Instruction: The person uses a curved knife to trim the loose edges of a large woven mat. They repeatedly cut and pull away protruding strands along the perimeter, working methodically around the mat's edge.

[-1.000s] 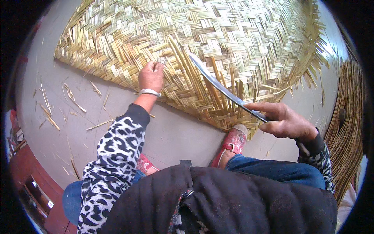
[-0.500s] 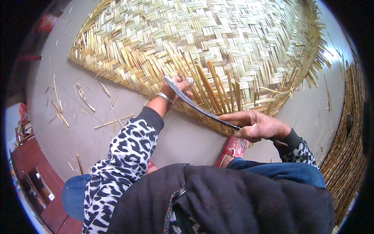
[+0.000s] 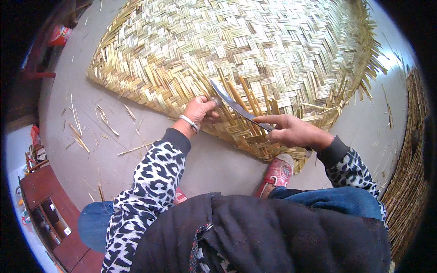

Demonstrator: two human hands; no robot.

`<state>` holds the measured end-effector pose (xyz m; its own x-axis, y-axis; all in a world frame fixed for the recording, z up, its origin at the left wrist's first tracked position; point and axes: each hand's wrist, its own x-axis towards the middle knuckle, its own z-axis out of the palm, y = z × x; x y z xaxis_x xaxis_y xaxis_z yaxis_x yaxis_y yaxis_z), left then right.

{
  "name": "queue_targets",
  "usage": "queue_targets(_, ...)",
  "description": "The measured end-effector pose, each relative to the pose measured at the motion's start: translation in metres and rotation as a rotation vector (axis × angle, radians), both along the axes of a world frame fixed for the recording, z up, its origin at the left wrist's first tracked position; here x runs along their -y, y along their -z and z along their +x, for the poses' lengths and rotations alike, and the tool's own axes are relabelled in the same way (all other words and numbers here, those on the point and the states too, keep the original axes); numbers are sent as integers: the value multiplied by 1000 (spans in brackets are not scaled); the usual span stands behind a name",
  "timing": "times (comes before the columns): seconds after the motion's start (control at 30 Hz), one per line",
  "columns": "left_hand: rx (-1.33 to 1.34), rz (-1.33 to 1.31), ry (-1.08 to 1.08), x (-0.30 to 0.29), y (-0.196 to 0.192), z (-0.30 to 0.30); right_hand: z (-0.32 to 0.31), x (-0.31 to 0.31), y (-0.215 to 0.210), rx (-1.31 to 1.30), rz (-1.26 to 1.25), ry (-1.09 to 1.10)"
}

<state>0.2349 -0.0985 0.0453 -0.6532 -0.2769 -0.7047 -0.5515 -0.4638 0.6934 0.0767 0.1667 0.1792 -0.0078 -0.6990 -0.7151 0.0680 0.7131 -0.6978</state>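
A large woven straw mat (image 3: 291,54) lies on the floor in front of me, with loose strip ends standing up along its near edge. My right hand (image 3: 293,131) is closed round a curved sickle (image 3: 236,106), index finger stretched along the blade. The blade points up and left, over the upright strips (image 3: 249,94), its tip close to my left hand. My left hand (image 3: 200,111), a bracelet at its wrist, is closed at the mat's near edge, pinching strips there; its fingertips are partly hidden among them.
Loose straw scraps (image 3: 105,119) lie on the grey floor at the left. A bundle of thin brown stalks (image 3: 405,182) stands along the right side. Reddish-brown wooden furniture (image 3: 59,218) is at the lower left. My red shoe (image 3: 278,172) touches the mat's near corner.
The sickle has moved up and away from me, its blade now over the upright strips rather than across my left hand. My left hand has shifted slightly down along the edge.
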Motion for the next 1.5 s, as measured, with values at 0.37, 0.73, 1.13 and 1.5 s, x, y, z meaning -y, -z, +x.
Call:
queue_targets(0.37, -255, -1830, 1023, 104, -31, -92, 3, -18, -12, -1026, -139, -610)
queue_targets(0.73, 77, -1334, 1650, 98, -89, -149, -50, 33, 16, -1143, -179, -744)
queue_targets(1.13, 15, -1499, 1620, 91, -20, -137, -63, 56, 46, -992, -2, -711)
queue_targets(1.5, -336, -146, 1514, -44, -68, -36, -68, 57, 58, -892, -69, -489)
